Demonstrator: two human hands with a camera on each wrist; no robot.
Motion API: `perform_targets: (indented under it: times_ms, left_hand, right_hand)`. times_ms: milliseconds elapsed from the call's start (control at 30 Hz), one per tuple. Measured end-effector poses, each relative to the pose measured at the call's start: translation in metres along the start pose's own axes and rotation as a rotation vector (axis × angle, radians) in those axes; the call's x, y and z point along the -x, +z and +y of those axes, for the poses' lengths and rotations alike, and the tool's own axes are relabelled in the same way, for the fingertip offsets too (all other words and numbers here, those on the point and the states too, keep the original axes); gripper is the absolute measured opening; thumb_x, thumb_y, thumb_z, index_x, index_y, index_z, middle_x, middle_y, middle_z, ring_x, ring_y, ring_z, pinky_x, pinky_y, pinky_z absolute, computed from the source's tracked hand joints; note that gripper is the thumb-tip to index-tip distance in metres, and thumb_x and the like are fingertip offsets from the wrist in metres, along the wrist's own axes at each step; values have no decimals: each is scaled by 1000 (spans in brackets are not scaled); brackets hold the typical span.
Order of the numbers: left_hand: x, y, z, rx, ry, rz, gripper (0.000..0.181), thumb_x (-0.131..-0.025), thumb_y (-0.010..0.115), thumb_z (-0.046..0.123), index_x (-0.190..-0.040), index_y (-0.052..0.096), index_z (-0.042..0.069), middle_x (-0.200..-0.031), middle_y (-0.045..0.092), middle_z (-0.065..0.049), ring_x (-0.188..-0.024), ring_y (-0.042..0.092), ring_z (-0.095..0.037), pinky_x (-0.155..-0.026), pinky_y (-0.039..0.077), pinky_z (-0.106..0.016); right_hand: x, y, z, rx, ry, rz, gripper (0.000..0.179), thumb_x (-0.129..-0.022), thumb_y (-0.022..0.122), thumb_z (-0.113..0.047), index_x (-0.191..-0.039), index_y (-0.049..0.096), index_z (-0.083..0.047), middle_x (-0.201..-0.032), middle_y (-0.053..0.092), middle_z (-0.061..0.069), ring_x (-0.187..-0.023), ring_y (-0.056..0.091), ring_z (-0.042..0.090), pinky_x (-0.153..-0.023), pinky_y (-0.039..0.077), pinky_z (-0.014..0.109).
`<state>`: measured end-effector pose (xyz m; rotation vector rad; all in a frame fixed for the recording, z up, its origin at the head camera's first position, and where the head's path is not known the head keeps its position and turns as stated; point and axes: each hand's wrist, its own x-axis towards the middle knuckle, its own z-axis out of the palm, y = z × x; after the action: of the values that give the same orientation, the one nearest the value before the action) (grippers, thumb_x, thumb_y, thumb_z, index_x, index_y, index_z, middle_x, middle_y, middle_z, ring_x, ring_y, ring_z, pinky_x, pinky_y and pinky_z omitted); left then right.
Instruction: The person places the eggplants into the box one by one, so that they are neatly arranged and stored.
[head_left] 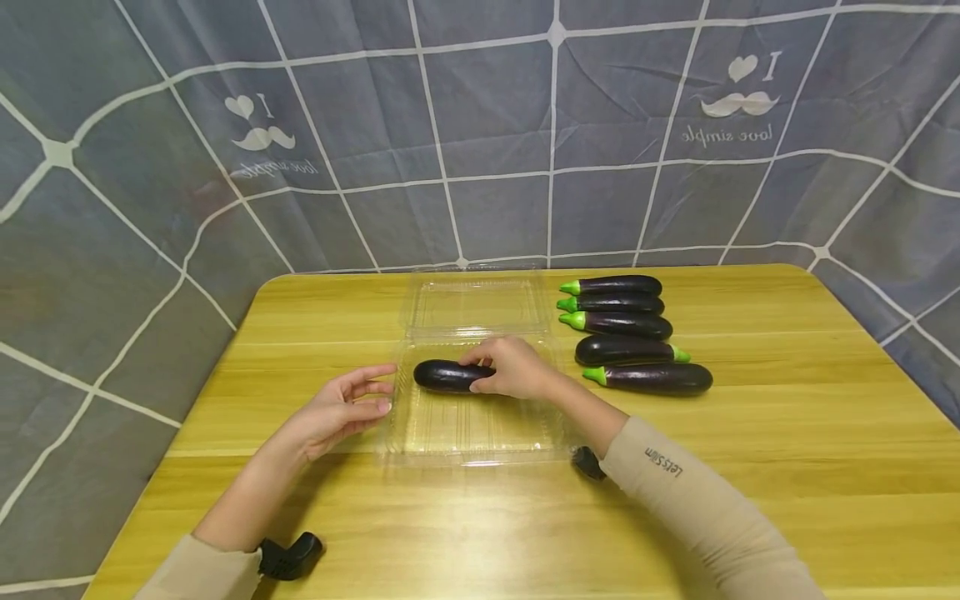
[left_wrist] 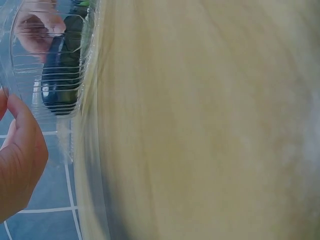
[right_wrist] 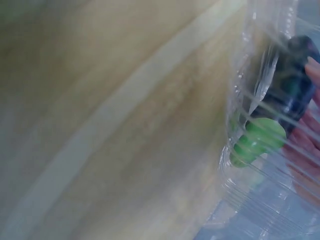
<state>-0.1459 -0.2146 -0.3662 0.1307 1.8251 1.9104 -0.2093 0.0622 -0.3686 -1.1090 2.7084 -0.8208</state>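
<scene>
My right hand [head_left: 513,368] grips a dark purple eggplant [head_left: 442,377] from above, thumb on the near side and fingers on the far side. The eggplant lies sideways within the base of a clear plastic clamshell box [head_left: 465,433]. Through the ribbed wall in the right wrist view, the eggplant's green stem [right_wrist: 257,141] shows beside the fingers. My left hand [head_left: 333,412] is at the box's left rim, its fingers loosely extended and the thumb apart from them. The left wrist view shows the left fingertips right at the clear wall.
The box's lid [head_left: 480,304] lies folded back toward the curtain. Several more eggplants [head_left: 626,323] lie in a column to the right of the box on the wooden table [head_left: 465,525]. A grey curtain with white lines [head_left: 495,125] hangs behind and at both sides.
</scene>
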Motion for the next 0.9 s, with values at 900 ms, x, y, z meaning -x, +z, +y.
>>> perform_targets:
  times_ms: [900]
  left_hand:
    - [1,1,-2,21,7,-3,63,-88,58,-4,-143,27,-5,-116,46,-12,-92,56,-14,-80,51,-24]
  right_hand:
    - [21,-17,6,-146,16,56,33,-82,72,-15,-114,68,-7,-107,67,5,-92,60,18,-78,50,32]
